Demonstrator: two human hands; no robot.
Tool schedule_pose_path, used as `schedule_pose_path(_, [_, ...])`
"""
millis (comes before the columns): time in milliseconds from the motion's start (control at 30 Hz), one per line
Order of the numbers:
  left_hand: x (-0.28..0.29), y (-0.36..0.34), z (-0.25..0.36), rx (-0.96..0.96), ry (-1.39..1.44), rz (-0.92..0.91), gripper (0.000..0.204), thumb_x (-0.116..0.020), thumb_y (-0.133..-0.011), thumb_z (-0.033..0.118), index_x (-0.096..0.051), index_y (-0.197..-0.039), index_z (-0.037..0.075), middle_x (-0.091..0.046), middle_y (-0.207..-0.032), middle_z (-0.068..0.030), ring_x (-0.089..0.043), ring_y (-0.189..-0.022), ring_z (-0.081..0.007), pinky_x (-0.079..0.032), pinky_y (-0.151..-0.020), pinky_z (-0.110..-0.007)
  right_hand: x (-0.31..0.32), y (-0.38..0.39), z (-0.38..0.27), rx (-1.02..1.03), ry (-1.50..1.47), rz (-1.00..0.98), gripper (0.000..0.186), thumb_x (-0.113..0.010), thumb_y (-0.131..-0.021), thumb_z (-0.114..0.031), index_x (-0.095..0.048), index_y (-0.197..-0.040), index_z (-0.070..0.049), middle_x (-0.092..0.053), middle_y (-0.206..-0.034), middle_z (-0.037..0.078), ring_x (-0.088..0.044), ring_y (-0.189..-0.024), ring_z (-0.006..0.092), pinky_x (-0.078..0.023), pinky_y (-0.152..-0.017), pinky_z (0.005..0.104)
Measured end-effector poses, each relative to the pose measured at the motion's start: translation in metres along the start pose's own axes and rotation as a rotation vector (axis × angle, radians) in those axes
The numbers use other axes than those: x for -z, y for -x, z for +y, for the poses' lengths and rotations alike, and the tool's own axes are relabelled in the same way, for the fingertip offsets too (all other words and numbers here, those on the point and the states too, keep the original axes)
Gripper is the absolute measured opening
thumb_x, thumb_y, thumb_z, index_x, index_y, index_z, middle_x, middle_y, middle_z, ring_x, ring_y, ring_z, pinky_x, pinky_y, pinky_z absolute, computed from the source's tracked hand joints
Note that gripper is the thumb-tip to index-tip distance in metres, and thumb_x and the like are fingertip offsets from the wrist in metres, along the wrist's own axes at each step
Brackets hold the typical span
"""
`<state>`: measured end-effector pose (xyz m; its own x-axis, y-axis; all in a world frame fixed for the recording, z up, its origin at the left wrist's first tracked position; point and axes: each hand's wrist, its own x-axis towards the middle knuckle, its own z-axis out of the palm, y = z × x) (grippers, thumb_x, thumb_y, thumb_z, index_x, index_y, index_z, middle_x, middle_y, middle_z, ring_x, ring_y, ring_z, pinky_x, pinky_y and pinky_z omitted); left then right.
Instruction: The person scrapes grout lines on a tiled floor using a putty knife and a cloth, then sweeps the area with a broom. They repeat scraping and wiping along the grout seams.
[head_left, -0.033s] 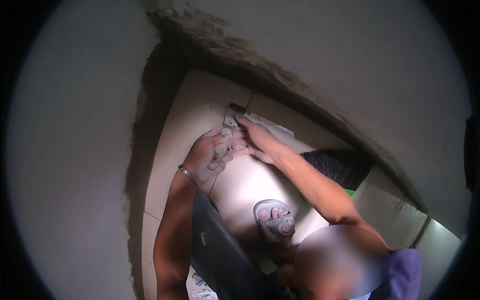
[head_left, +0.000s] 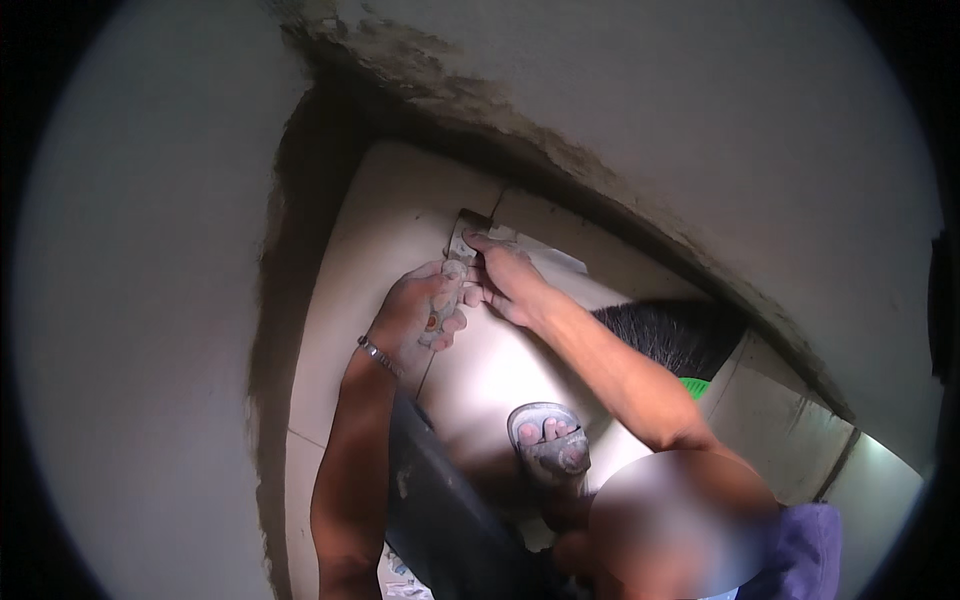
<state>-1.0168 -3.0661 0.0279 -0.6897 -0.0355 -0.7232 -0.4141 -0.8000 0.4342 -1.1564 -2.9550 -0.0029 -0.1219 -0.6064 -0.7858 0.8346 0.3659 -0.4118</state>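
My left hand [head_left: 425, 305] is wrapped round the dusty handle of a metal scraper-like tool [head_left: 434, 322]. My right hand [head_left: 505, 280] grips the flat, pale-stained upper end [head_left: 462, 238] with its thumb on top and fingers bent beside my left hand. The tool is held above pale floor tiles [head_left: 380, 200], with a light flat piece [head_left: 555, 258] behind my right hand; what that piece is I cannot tell. Below the hands, a dusty sandalled foot [head_left: 545, 435] rests on the tiles.
Rough-edged walls [head_left: 150, 300] meet in a dark corner above the tiles. A black-bristled broom [head_left: 670, 330] with a green head lies behind my right forearm. A dark-clad knee [head_left: 445, 490] is beside my left arm. A blurred patch and purple cloth [head_left: 805, 545] fill the lower right.
My right hand and forearm have shifted slightly up and left along the tool. My left hand is nearly where it was.
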Motion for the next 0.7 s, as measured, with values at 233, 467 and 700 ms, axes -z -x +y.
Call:
schedule_pose_path(233, [-0.043, -0.005, 0.007, -0.204, 0.219, 0.118, 0.031, -0.054, -0.096, 0.026, -0.057, -0.119, 0.005, -0.059, -0.092, -0.0055, -0.051, -0.06, -0.0109, -0.041, -0.042, -0.027, 0.012, -0.045, -0.011, 0.039, -0.201, -0.037, 0.032, -0.039, -0.108, -0.023, -0.057, -0.103, 0.003, -0.068, -0.095, 0.021, -0.066, -0.081, 0.023, -0.057, -0.071, 0.0362])
schedule_pose_path(467, [-0.078, -0.013, -0.02, -0.659, -0.207, 0.438, 0.027, -0.056, -0.093, 0.006, -0.057, -0.12, 0.008, -0.059, -0.102, -0.0061, -0.053, -0.062, -0.011, -0.044, -0.046, -0.027, 0.003, -0.041, -0.025, 0.22, -0.275, 0.122, 0.024, -0.036, -0.107, -0.016, -0.052, -0.109, 0.002, -0.064, -0.094, 0.019, -0.065, -0.078, 0.0283, -0.059, -0.066, 0.0426])
schedule_pose_path(700, [-0.082, -0.025, -0.017, -0.819, -0.397, 0.593, 0.027, -0.057, -0.089, 0.007, -0.06, -0.114, 0.0, -0.063, -0.123, -0.0235, -0.058, -0.118, -0.0354, -0.045, -0.102, -0.041, 0.008, -0.048, -0.017, 0.193, -0.453, 0.04, 0.026, -0.036, -0.109, -0.019, -0.052, -0.108, 0.002, -0.061, -0.096, 0.019, -0.064, -0.082, 0.0281, -0.058, -0.069, 0.0434])
